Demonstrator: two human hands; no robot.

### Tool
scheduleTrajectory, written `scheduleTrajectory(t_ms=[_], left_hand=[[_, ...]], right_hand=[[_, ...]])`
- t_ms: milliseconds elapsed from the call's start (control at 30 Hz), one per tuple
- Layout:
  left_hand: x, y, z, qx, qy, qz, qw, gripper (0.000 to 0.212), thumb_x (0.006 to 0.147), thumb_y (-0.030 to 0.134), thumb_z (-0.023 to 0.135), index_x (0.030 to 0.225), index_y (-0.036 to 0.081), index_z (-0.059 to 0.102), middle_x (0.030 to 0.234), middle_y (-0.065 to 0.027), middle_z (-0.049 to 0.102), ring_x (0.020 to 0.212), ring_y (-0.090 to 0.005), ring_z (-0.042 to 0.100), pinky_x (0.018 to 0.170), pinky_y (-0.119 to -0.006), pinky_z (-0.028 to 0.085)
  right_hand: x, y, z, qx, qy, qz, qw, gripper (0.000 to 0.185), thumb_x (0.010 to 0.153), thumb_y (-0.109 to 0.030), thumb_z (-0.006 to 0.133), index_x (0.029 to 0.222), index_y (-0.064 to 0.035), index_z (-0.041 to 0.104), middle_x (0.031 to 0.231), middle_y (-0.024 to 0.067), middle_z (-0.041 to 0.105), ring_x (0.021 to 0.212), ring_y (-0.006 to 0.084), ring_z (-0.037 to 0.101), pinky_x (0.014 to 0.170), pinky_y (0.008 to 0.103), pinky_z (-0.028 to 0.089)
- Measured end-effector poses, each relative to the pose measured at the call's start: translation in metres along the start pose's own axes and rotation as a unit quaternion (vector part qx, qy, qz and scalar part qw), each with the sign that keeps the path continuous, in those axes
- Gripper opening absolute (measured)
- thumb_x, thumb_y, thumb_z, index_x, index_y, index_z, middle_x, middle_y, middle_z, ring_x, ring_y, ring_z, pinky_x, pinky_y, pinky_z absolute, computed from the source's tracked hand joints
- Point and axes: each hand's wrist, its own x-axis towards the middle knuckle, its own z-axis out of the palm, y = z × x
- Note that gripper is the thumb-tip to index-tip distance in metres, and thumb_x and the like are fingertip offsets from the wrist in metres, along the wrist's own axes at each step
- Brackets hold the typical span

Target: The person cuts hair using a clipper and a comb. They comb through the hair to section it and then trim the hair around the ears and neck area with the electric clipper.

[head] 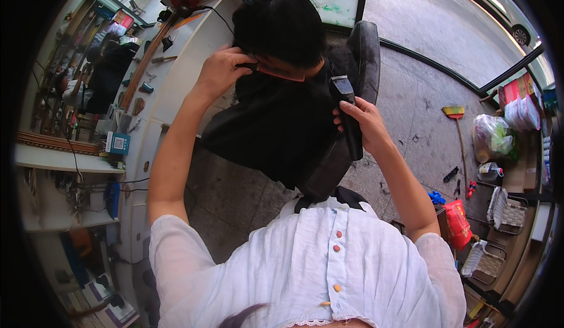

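A seated person with short black hair [280, 24] is before me, draped in a black cape [269, 138]. My right hand [363, 118] grips a black hair clipper [351, 129] beside the cape, its metal blade end pointing up and away from me. The blade is apart from the hair. At the left side of the person's head is my left hand [224, 70], thumb and fingers pinched on a small dark object [249, 66]. What that object is cannot be made out, as the fingers and dark hair hide part of it.
A black salon chair [368, 59] holds the person. Along the left run a white counter [176, 76] with brushes and scissors, and a framed mirror [75, 76]. A broom [458, 129], a plastic bag [491, 138] and woven stools [506, 209] stand at right. Cut hair lies on the floor.
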Motion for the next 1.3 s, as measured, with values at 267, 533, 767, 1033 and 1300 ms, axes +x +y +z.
scheduleTrajectory(t_ms=[267,533,767,1033,1300], left_hand=[[0.011,-0.008,0.014,0.05,0.085,0.047,0.994,0.02,0.072,0.009,0.073,0.092,0.012,0.073,0.09,-0.0027,0.067,0.088,-0.0236,0.058,0.079,-0.034,0.049],[0.013,0.01,0.007,0.116,0.168,0.114,0.972,0.019,0.072,0.008,0.073,0.091,0.009,0.073,0.088,-0.0011,0.065,0.085,-0.0204,0.06,0.075,-0.032,0.051],[0.02,0.018,0.001,0.183,0.173,0.157,0.955,0.02,0.073,0.008,0.072,0.092,0.011,0.073,0.089,0.0019,0.065,0.085,-0.0168,0.06,0.074,-0.03,0.048],[0.028,0.029,-0.005,0.224,0.161,0.2,0.94,0.022,0.073,0.006,0.07,0.093,0.012,0.073,0.09,0.0036,0.066,0.086,-0.0141,0.06,0.075,-0.03,0.047],[0.036,0.037,-0.013,0.219,0.135,0.213,0.943,0.025,0.072,0.005,0.068,0.096,0.011,0.073,0.09,0.0032,0.066,0.086,-0.0139,0.059,0.078,-0.029,0.047]], right_hand=[[0.04,0.018,0.011,-0.081,0.021,-0.043,0.996,0.023,0.086,-0.021,0.07,0.094,-0.0026,0.059,0.079,0.0024,0.061,0.067,0.0094,0.058,0.06,0.0233,0.047],[0.062,0.021,0.015,-0.168,0.015,-0.046,0.985,0.025,0.086,-0.023,0.071,0.094,-0.0032,0.059,0.077,-0.0002,0.058,0.067,0.0068,0.056,0.059,0.0214,0.046],[0.077,0.024,0.017,-0.196,0.012,-0.093,0.976,0.032,0.084,-0.026,0.072,0.095,0.001,0.061,0.068,0.0002,0.059,0.06,0.0061,0.056,0.056,0.0217,0.045],[0.085,0.025,0.017,-0.225,0.027,-0.134,0.965,0.04,0.082,-0.03,0.073,0.101,0.003,0.063,0.064,0.0019,0.059,0.058,0.0076,0.058,0.056,0.0244,0.046],[0.094,0.028,0.019,-0.295,0.055,-0.226,0.927,0.049,0.08,-0.031,0.074,0.112,0.0035,0.06,0.082,0.0122,0.068,0.073,0.018,0.066,0.068,0.029,0.051]])
